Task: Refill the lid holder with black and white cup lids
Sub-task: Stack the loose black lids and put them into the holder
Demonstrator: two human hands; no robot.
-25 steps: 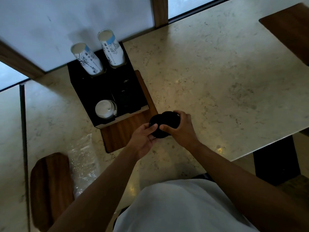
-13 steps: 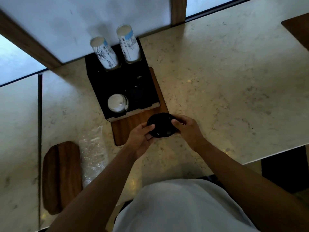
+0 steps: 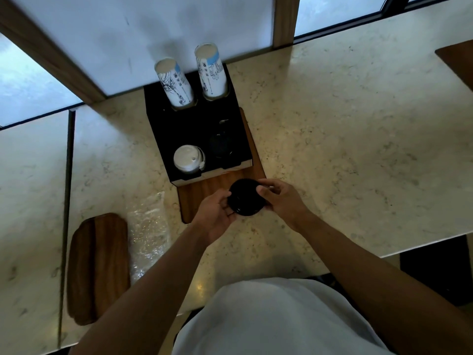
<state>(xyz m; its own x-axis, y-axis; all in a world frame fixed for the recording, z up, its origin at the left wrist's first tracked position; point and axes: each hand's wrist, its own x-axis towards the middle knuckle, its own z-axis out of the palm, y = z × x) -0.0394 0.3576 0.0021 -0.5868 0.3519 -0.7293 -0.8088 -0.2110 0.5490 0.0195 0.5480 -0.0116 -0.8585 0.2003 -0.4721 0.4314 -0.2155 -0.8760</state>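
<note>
A stack of black cup lids [image 3: 246,198] is held between both hands just in front of the black lid holder [image 3: 179,124]. My left hand [image 3: 215,213] grips its left edge and my right hand [image 3: 281,198] grips its right edge, fingers curled over the rim. The holder's front left slot holds white lids [image 3: 189,158]. Its front right slot [image 3: 221,147] is dark, and its contents are hard to make out. Two stacks of paper cups [image 3: 174,82] [image 3: 211,70] stand in the holder's rear slots.
The holder sits on a wooden board [image 3: 220,183] on a marble counter [image 3: 345,139]. A crumpled clear plastic bag [image 3: 149,231] lies left of my left arm, and a second wooden board [image 3: 97,265] lies further left. A window wall runs behind the holder.
The black lids and both hands have stayed together in front of the holder, shifting slightly toward it. The camera view has moved, so the holder appears more central.
</note>
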